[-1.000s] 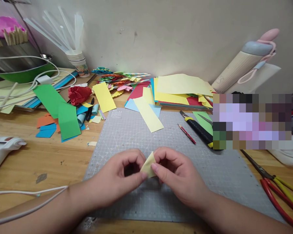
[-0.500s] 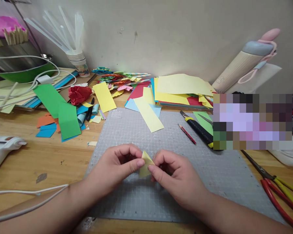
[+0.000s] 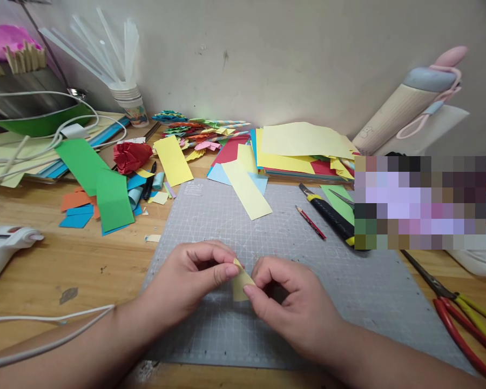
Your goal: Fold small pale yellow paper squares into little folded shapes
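Pinched paper dipped between left hand and right hand

My left grip, a bare human hand; right grip likewise, rounded at the knuckles. Thumbnails look short. Left forearm and right forearm bare as well, narrow at the wrist, widening toward view's edge.

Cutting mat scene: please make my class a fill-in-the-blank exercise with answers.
The left hand and right hand hold a paper piece coloured pale ____.
The pencil lies on the ____ cutting mat.
The scissors' handles are yellow and ____.
The translucent sticks stand ____ the paper cups.

Missing words: yellow; grey; red; in.
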Demonstrator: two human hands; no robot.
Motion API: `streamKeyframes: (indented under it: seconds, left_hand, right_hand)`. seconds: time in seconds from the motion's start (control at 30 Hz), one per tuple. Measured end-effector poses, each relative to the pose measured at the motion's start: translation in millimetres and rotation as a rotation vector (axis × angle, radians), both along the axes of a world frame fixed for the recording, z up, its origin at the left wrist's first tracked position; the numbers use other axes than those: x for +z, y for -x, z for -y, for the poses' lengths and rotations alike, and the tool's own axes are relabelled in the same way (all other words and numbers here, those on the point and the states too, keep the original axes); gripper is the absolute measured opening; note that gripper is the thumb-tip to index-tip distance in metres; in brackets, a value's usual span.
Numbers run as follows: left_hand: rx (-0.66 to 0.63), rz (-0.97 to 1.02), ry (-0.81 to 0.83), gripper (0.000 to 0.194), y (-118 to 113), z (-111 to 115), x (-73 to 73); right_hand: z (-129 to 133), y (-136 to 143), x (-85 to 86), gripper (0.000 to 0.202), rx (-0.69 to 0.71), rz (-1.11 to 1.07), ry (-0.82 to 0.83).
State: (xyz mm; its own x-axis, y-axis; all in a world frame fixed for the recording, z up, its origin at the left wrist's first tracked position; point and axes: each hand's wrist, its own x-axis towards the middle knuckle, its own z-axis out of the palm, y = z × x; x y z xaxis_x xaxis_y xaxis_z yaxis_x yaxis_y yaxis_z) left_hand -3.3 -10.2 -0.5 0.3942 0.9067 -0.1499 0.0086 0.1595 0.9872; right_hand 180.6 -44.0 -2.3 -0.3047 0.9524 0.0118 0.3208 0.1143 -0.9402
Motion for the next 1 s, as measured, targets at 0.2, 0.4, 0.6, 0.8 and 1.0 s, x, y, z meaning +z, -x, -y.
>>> streamKeyframes:
  seconds: [0.2,0.4,0.6,0.8,1.0]
  left_hand:
    - [-0.043,0.062,-0.036,0.008,0.2,0.9,-1.6]
    - [-0.008,0.089,0.012,0.006,-0.6,0.2,-1.7]
    - [-0.023,0.096,-0.070,0.008,2.5,0.4,-2.7]
    - [-0.035,0.199,0.031,0.007,0.3,1.6,-3.4]
    - [0.042,0.027,-0.208,0.013,1.2,9.3,0.3]
  right_hand:
    - [0.8,-1.0,-0.6,0.020,0.020,-0.008,-0.027]
    - [1.7,-2.2,-1.7,0.020,0.029,0.007,-0.060]
    - [0.5,-1.2,-2.2,0.020,0.038,-0.001,-0.039]
    - [-1.0,-0.7,4.3,0.021,0.079,-0.068,0.047]
    - [-5.2,-2.7,0.3,0.025,0.074,-0.591,0.601]
